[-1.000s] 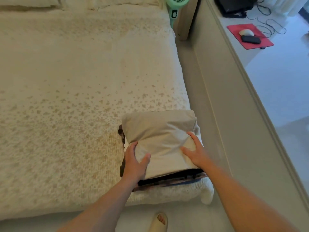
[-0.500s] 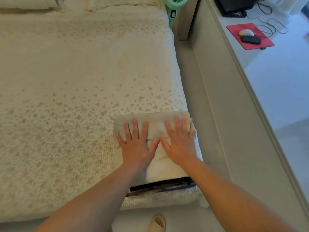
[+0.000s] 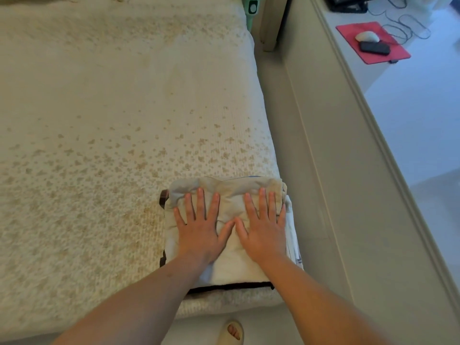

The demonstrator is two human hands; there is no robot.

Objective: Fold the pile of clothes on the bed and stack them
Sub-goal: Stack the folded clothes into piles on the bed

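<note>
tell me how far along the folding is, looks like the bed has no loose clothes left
Nearly done. A stack of folded clothes sits at the bed's near right corner, beige piece on top. Both the left hand and right hand press flat on it, fingers spread. No unfolded clothes are in view; only lifting the hands away seems left.

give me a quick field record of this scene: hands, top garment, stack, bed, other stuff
left hand: flat, fingers spread, presses on top garment
right hand: flat, fingers spread, presses beside the left, thumbs nearly meeting
top garment: beige, folded, on top of stack
stack: dark folded layers showing under the beige one, at the bed's near right corner
bed: cream speckled cover
desk: red mouse pad, white mouse
</note>
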